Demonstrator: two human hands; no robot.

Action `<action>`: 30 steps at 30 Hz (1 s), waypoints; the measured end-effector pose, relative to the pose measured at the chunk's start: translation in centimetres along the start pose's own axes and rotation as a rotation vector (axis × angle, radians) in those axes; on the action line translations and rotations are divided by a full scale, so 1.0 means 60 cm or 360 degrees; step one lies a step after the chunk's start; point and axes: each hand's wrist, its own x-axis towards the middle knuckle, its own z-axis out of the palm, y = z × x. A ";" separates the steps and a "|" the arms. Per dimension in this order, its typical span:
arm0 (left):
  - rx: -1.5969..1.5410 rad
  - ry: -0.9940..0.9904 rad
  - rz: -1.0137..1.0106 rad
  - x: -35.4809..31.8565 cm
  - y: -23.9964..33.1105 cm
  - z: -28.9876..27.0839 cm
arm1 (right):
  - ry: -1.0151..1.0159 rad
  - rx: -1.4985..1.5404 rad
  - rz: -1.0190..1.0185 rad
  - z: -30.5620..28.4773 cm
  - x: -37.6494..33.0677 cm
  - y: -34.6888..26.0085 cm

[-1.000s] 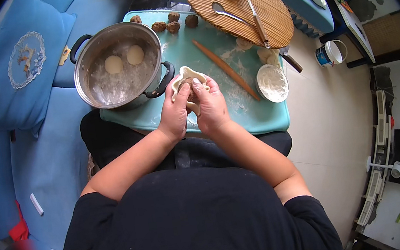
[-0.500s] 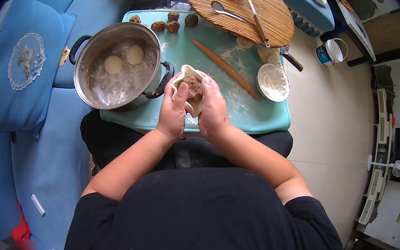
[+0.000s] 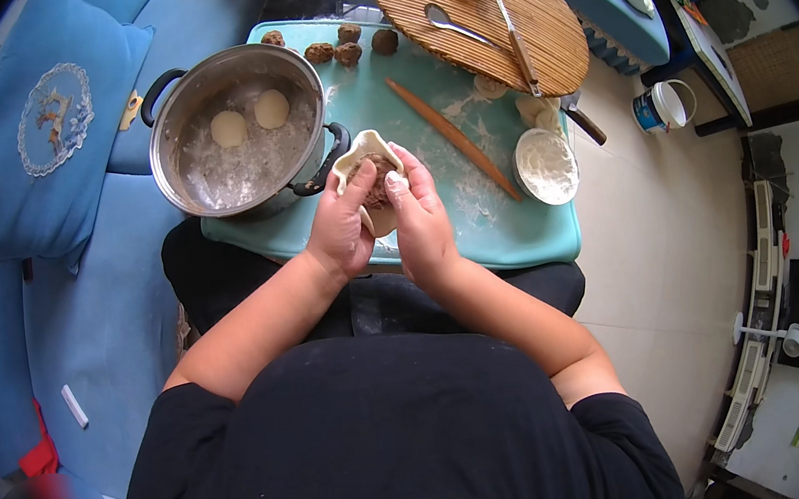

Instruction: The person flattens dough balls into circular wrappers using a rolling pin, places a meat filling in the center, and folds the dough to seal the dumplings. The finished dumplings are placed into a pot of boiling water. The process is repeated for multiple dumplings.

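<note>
Between my palms, above the near edge of the green table, sits a dough wrapper [image 3: 361,146] cupped around a lump of brown filling [image 3: 375,190]. My left hand [image 3: 339,225] curls around its left side, thumb on the filling. From the right, my right hand [image 3: 424,218] grips the dough, its floury thumb also pressing the filling. The wrapper's wavy rim stands up and is open at the top. Left of my hands is a steel pot [image 3: 239,180] holding two round pale dough pieces [image 3: 229,128] on a floury bottom. A wooden rolling pin [image 3: 454,138] lies to the right.
Several brown filling balls [image 3: 348,53] sit at the table's far side. A white bowl of flour [image 3: 546,167] stands at the right edge. A round slatted lid [image 3: 541,19] carries a ladle [image 3: 502,14] and a spoon [image 3: 463,27]. The pot's black handle [image 3: 326,163] is close to my left hand.
The wrapper has tilted and shifted slightly left in my hands. My right thumb has moved inward onto the filling, and both thumbs now press on it.
</note>
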 end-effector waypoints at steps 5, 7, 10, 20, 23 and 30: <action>-0.0088 0.0019 -0.0274 -0.008 0.023 0.005 | -0.0105 -0.0379 -0.0044 -0.035 0.012 -0.025; -0.0037 0.0034 -0.0370 -0.017 0.030 0.010 | -0.0029 -0.0584 -0.0028 -0.052 0.022 -0.039; 0.0000 0.0012 -0.0368 -0.021 0.026 0.012 | -0.0035 -0.0923 0.0174 -0.065 0.033 -0.070; -0.0004 -0.0112 -0.0485 -0.019 0.022 0.002 | -0.0391 -0.1239 0.0241 -0.081 0.044 -0.103; 0.0037 -0.0045 -0.0530 -0.021 0.025 0.007 | -0.0632 -0.1524 -0.0207 -0.091 0.048 -0.098; 0.0146 -0.0145 -0.0698 -0.019 0.037 0.003 | -0.0516 -0.1103 0.0134 -0.096 0.052 -0.093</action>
